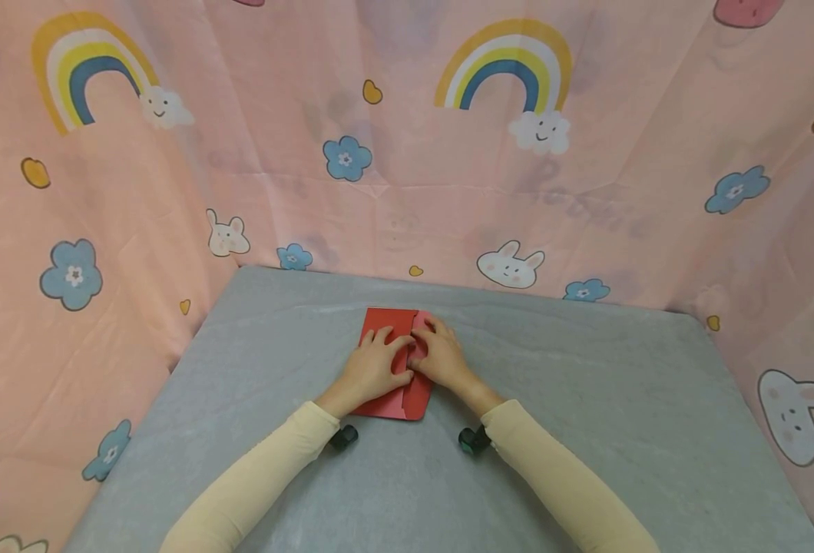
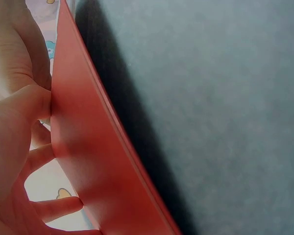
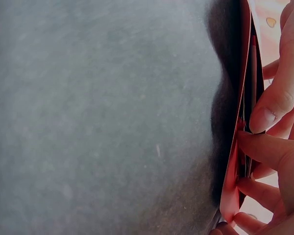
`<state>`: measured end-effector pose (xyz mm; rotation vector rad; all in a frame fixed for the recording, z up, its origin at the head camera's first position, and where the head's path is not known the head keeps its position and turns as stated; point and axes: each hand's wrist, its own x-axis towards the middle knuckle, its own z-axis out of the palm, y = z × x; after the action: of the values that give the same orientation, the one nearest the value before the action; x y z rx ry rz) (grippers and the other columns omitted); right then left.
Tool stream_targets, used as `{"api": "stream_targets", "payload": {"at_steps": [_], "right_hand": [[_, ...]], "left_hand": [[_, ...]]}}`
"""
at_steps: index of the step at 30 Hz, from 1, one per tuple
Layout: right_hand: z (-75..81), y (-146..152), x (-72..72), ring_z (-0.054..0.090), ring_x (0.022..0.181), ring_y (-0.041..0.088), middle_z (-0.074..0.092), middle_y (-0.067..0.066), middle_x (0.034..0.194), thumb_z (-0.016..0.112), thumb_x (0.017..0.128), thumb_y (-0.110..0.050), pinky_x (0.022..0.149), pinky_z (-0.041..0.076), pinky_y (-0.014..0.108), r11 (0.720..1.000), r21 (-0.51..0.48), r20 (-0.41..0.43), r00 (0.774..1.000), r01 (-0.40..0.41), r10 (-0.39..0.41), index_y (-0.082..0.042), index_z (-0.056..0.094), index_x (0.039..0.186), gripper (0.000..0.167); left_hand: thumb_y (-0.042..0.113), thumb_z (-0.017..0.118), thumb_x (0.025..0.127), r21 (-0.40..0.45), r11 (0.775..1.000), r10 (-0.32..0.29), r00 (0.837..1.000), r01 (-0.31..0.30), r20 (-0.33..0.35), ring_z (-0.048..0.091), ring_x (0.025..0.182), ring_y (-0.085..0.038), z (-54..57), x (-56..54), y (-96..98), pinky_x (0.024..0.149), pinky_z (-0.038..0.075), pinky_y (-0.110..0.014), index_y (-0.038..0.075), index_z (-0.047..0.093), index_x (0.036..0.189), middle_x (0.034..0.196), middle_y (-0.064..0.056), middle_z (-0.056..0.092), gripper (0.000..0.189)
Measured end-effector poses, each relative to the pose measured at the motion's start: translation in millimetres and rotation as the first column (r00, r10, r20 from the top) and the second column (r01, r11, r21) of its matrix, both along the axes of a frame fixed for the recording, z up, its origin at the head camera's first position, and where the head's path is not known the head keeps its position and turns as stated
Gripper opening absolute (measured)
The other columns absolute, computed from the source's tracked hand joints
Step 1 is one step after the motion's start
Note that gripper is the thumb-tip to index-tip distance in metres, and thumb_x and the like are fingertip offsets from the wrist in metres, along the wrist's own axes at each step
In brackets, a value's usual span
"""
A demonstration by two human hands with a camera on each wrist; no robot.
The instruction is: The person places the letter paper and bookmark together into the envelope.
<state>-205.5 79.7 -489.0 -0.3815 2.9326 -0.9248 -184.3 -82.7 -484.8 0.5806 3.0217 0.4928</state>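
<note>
A red envelope (image 1: 388, 318) with a pinkish flap side lies under both hands at the middle of the table. My left hand (image 1: 368, 367) grips its left part, fingers spread over the red face and the thumb and index finger at the opening. On the right side, my right hand (image 1: 447, 362) holds the flap edge with curled fingers. The right wrist view has the right fingertips inside the parted opening, against the flap's inner side (image 3: 230, 191), close to a finger of the other hand. Dark shadow runs along the envelope's edge in the left wrist view.
Grey cloth covers the table (image 1: 587, 399). A pink curtain (image 1: 407, 215) printed with rainbows, rabbits and flowers hangs behind it and along both sides. Small black wrist devices, one at the left wrist (image 1: 344, 438) and one at the right wrist (image 1: 474, 440), sit below the sleeves.
</note>
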Motion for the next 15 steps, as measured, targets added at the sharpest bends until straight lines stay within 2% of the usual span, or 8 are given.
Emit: {"api": "stream_targets", "payload": {"at_steps": [10,15], "right_hand": [[0.4,-0.4,1.1,0.042,0.134,0.044,0.039,0.020,0.154,0.076,0.082,-0.017,0.107,0.037,0.064,1.000,0.000,-0.002,1.000,0.002,-0.002,-0.004,0.062,0.132,0.054],[0.3,2.3,1.2,0.038,0.138,0.044,0.037,0.021,0.155,0.076,0.082,-0.017,0.110,0.035,0.064,1.000,-0.031,0.016,1.000,-0.003,0.004,-0.004,0.061,0.133,0.054]], "left_hand": [[0.042,0.072,0.086,-0.002,1.000,0.007,1.000,-0.007,0.005,0.045,0.134,-0.046,-0.3,-0.2,0.6,0.095,0.052,-0.060,0.027,0.054,0.140,0.146,-0.017,0.047,0.059],[0.043,0.071,0.086,-0.025,1.000,0.007,1.000,-0.007,-0.008,0.046,0.133,-0.046,0.1,0.2,1.7,0.093,0.053,-0.059,0.027,0.055,0.139,0.145,-0.017,0.048,0.057]]}}
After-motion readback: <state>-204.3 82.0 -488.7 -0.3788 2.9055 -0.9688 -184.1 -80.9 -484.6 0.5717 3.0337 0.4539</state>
